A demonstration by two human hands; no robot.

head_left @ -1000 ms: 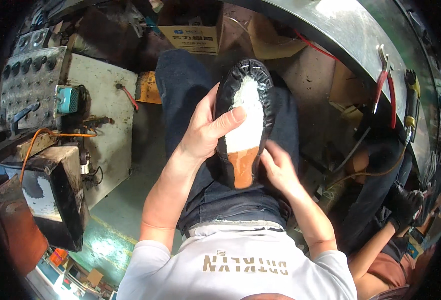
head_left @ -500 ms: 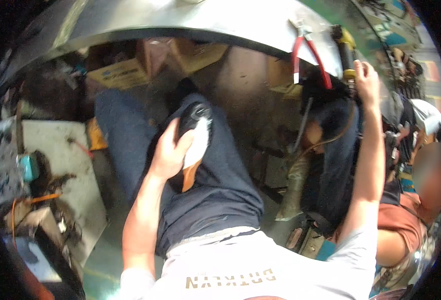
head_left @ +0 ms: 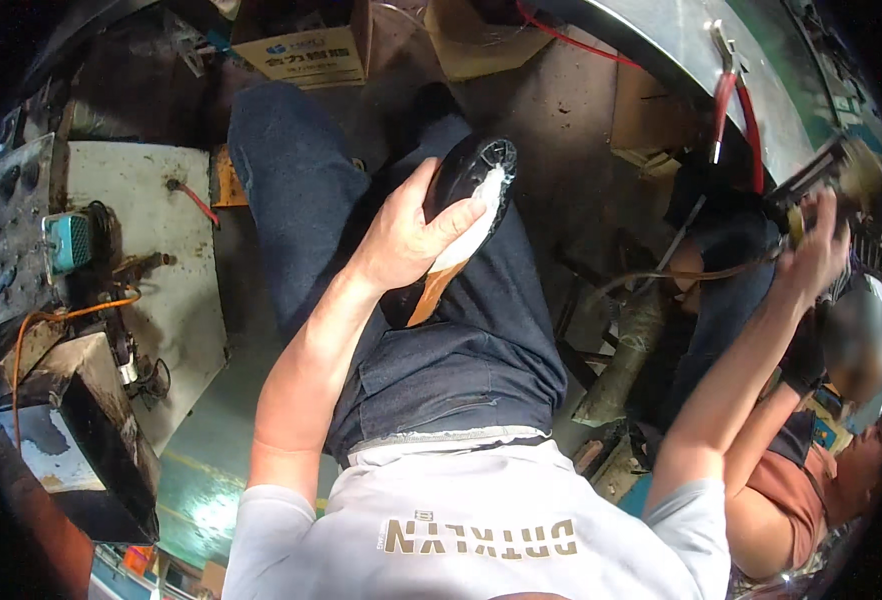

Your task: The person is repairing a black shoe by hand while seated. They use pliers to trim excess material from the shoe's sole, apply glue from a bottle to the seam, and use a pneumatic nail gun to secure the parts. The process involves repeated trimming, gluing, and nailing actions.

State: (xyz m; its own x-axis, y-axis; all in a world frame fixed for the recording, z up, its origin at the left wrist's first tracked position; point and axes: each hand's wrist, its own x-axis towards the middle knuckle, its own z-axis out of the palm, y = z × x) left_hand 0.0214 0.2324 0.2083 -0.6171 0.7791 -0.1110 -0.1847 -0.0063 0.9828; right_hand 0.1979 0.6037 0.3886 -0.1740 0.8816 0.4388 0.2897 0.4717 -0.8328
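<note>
In my left hand (head_left: pixel 401 235) is a black shoe (head_left: pixel 468 165), held sole side up over my thigh. Its bottom shows a white middle and a brown heel end, with the black upper folded around the toe. My left thumb lies on the white part, and the fingers wrap the shoe's side. At the right, my right hand (head_left: pixel 819 248) closes around the lower end of a yellow-and-black hand tool (head_left: pixel 846 185), blurred by motion. A brown hose (head_left: pixel 696 272) runs to that hand. Red-handled pliers (head_left: pixel 736 100) lie on the metal bench's edge, just beyond it.
The curved metal bench (head_left: pixel 651 30) spans the far right. Cardboard boxes (head_left: pixel 306 55) stand on the floor ahead. At the left are a pale board (head_left: pixel 156 250), a teal device (head_left: pixel 66 243) and an orange cord (head_left: pixel 36 318). Another person (head_left: pixel 791 430) sits close by at the right.
My right hand has drawn the tool off the bench, toward me and rightward. The view has shifted, so the bench and pliers appear farther right. My left hand still holds the shoe.
</note>
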